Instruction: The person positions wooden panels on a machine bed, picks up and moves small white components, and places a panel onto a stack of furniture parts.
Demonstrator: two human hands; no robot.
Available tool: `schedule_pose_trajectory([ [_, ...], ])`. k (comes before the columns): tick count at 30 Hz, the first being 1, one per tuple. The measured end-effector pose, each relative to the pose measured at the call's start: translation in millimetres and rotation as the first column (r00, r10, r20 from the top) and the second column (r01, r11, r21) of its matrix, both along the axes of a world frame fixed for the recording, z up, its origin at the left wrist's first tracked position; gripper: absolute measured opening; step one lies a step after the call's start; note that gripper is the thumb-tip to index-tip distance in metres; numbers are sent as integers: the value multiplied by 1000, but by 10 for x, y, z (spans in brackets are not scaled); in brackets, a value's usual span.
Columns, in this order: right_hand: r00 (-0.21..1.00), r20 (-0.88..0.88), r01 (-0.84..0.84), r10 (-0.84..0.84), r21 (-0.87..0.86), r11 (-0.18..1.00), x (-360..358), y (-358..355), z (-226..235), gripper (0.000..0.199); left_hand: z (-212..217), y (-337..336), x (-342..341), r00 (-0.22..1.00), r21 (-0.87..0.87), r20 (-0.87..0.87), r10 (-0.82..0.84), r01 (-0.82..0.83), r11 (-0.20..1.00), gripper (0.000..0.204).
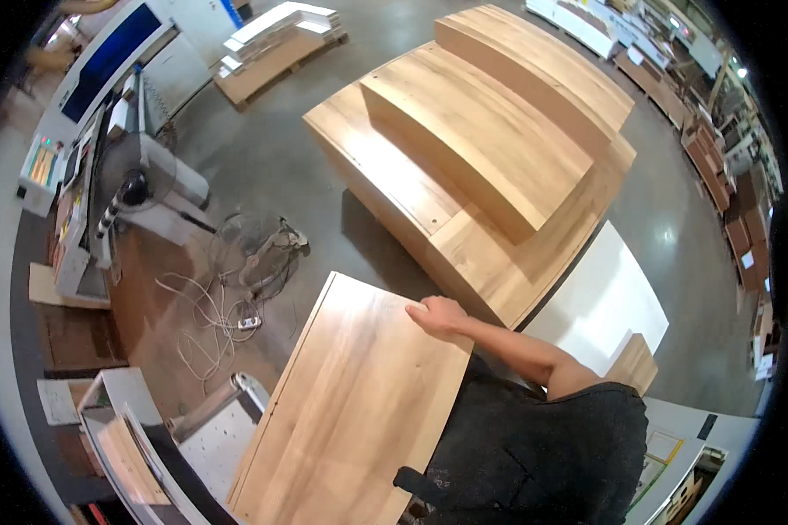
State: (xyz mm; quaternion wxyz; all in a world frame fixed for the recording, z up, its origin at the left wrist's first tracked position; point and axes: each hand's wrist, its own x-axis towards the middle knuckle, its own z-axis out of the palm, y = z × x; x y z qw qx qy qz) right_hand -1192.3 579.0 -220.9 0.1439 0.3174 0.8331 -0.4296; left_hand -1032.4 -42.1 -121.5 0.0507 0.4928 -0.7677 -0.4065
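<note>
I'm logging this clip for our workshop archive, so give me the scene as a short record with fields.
Setting: workshop with concrete floor
Right hand: right hand grips the far edge of a wooden panel
Left hand: not in view
Panel pose: flat-faced, held close in front of the person's body
Ahead: stack of wooden panels on the floor
Beside stack: white board
Left side: fan, loose cables, machine

Right grip on the far edge of a wooden panel, big stack of panels just beyond it, floor fan and cables to its left, white board to its right
</note>
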Motion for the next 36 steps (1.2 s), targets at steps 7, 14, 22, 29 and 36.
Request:
schedule_pose_trajectory([
  [7, 997, 27, 74, -78, 120, 990, -388, 1710, 853, 73, 73, 888, -1065, 979, 111, 51, -200, 193, 975, 62],
  [14, 895, -86, 446, -438, 207, 871, 611, 2948, 1325, 69, -164, 2225, -2678, 831, 284, -282, -479, 549, 786, 59],
  [22, 621, 63, 762, -781, 183, 621, 2064, 3186, 1199, 69, 144, 4321, -4335, 380, 129, -138, -915, 923, 363, 52],
  [29, 306, 141, 914, -942, 232, 332, 2698, 2799, 1009, 74, -356, 6049, -5499, -4, 91, -24, -1000, 996, -6, 60],
  [36, 133, -54, 975, -990, 184, 121, 2459, 2492, 529, 66, -449, 7671, -6493, -279, -65, -3, -960, 958, -278, 64],
])
